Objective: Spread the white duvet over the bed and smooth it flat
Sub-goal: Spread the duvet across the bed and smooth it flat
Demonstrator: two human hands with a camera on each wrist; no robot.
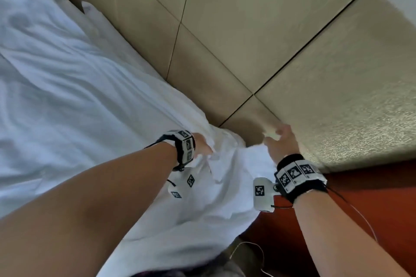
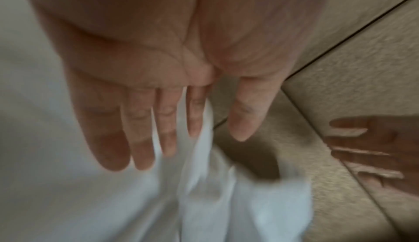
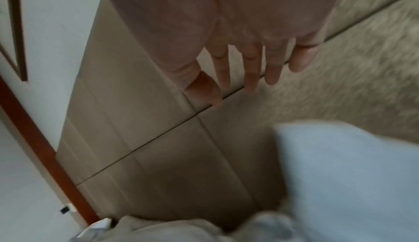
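Presently, in the head view, the white duvet [image 1: 74, 87] lies across the bed, rumpled, with its near corner bunched against the padded headboard [image 1: 258, 36]. The left hand [image 1: 202, 145] rests on that bunched corner; whether it grips cloth cannot be told from here. The right hand [image 1: 281, 141] is just beside the corner, in front of the headboard, fingers spread and holding nothing. A reddish-brown surface [image 1: 364, 209] shows below the right wrist.

Left wrist view, blurred: the left hand's fingers [image 2: 138, 133] are straight and slightly apart above the duvet, a ridge of cloth rising just beneath them. No pinch is visible. The right hand appears at the edge, fingers extended.

Right wrist view, also blurred: the right hand's fingers [image 3: 249, 70] are extended and apart, facing the headboard panels, with the duvet corner below and untouched.

Assessment: spreading appears largely done at this end; the step in hand is smoothing the head corner. The next move likely calls for both palms pressing flat and sweeping the gathered folds outward from the headboard.
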